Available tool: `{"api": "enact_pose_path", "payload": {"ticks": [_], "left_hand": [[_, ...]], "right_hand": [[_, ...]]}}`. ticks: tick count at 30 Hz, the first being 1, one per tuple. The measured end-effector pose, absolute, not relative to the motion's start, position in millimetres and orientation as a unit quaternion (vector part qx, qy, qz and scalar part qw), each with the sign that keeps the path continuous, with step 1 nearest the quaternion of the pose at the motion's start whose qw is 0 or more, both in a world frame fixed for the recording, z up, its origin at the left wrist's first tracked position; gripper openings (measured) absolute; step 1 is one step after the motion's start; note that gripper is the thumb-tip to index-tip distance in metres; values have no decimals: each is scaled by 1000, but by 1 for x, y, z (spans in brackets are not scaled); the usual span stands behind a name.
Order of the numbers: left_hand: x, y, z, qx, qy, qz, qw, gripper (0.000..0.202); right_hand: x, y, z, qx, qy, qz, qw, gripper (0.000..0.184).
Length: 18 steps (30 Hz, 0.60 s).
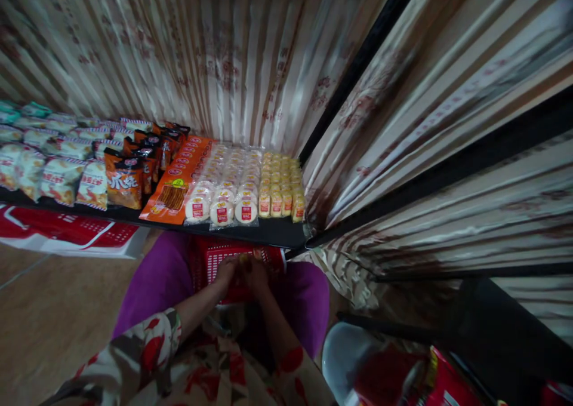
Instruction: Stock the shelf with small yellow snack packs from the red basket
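Note:
My left hand (227, 270) and my right hand (255, 273) are together over a red plastic basket (217, 255) between my knees. Both are closed, fingertips meeting around a small yellowish item (243, 258), mostly hidden and too small to name. Just beyond, on a black shelf (273, 234), stand rows of small yellow wrapped packs (281, 203). Left of these are rows of round white wrapped crackers (222, 212). An orange snack bag (172, 191) lies flat beside them.
Farther left stand orange-and-black snack bags (124, 182) and white snack bags (62, 179). A red-and-white bag (67, 230) shows below the shelf. Striped curtains (242, 54) hang behind, with black frame bars (430, 182) at right. Red packages (447, 382) sit low right by a pale stool (340, 352).

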<state>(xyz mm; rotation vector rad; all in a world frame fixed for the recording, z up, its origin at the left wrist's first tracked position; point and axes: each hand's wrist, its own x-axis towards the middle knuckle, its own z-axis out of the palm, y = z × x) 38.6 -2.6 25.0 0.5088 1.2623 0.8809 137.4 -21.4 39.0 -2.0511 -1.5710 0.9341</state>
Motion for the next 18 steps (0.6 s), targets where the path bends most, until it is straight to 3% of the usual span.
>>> {"api": "enact_pose_path", "payload": {"ticks": [8,18], "left_hand": [[39,-6,44,266,590,396,651,32],[43,-7,56,332,637,413,560,24]], "right_hand": [[139,-37,59,-732,-567,297,235,43],[140,-43,58,-726,-576,238,290,45]]}}
